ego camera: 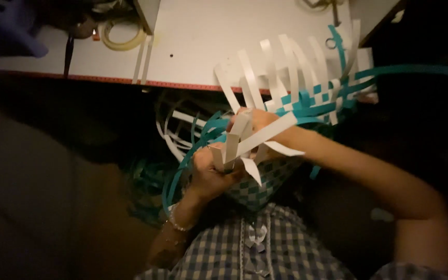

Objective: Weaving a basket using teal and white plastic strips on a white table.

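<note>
Both hands [211, 173] grip strips [247, 137] (white).

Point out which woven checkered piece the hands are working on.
The cone-shaped woven piece held at the lap, between left hand and right hand; the other woven piece lies untouched at the table edge.
</note>
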